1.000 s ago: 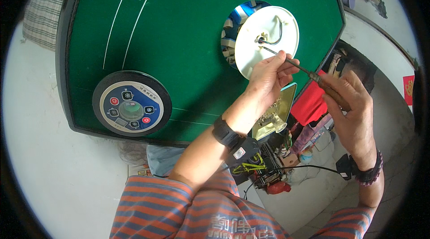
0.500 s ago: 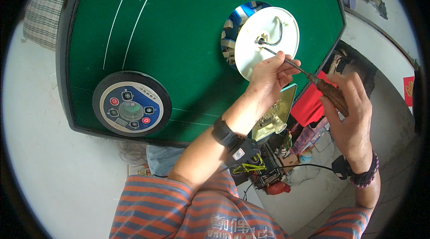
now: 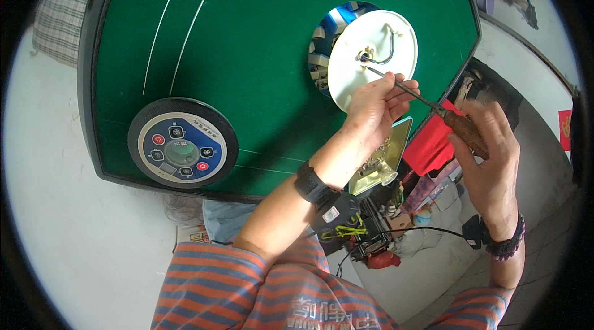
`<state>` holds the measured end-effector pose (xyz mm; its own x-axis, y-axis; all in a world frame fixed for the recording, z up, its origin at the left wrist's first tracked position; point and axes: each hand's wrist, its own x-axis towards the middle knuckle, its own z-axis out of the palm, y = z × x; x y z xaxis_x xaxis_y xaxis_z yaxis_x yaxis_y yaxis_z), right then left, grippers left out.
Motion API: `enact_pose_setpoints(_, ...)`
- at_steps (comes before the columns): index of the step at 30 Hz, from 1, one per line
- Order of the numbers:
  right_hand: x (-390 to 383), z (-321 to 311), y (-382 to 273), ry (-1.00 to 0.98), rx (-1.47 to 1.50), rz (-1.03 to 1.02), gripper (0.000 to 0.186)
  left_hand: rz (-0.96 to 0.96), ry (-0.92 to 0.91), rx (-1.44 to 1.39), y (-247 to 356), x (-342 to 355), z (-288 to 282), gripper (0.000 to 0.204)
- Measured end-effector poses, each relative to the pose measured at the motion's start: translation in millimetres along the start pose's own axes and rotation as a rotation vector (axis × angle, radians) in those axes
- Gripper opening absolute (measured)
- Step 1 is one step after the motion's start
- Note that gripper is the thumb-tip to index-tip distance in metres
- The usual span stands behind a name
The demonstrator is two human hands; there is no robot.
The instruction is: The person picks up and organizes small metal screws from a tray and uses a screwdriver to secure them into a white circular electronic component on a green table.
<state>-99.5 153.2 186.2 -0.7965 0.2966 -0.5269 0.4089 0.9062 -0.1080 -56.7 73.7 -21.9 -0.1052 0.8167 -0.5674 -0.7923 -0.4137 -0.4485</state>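
Note:
A white round plate [image 3: 388, 51] with a bent metal tube [image 3: 391, 50] stands tilted in a round opening of the green felt tabletop. My left hand [image 3: 375, 107] is at the plate's lower edge, thumb and fingers closed on the steel shaft of a long screwdriver [image 3: 407, 88], whose tip meets the plate near its center. My right hand [image 3: 490, 169] is closed loosely round the screwdriver's brown wooden handle [image 3: 464, 129], fingers slightly smeared by motion. Just below my left hand lies a yellow tin tray [image 3: 391, 163] with small metal parts, partly hidden by my left arm.
A round control panel with a black rim [image 3: 142, 138] lies at the lower left of the tabletop [image 3: 266, 45]. Blocks [image 3: 318, 57] show inside the opening. Beyond the right edge are a red cloth [image 3: 427, 144], tools and clutter [image 3: 371, 231]. A checked cloth [image 3: 59, 14] is at upper left.
The plate, screwdriver and my left hand have shifted very slightly right in the picture. The fingers of my right hand have moved a little round the handle.

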Motion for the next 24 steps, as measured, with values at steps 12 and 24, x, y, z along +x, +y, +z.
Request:
enact_pose_setpoints(12, 0, -1, 7, -0.033, -0.144, -0.174, 0.028, -0.007, -0.027, -0.061, 0, -3, 0, 0.02)
enact_pose_setpoints(24, -7, 5, 14, -0.034, -0.277, -0.149, 0.025, 0.028, 0.001, -0.037, 0, -6, 8, 0.02)
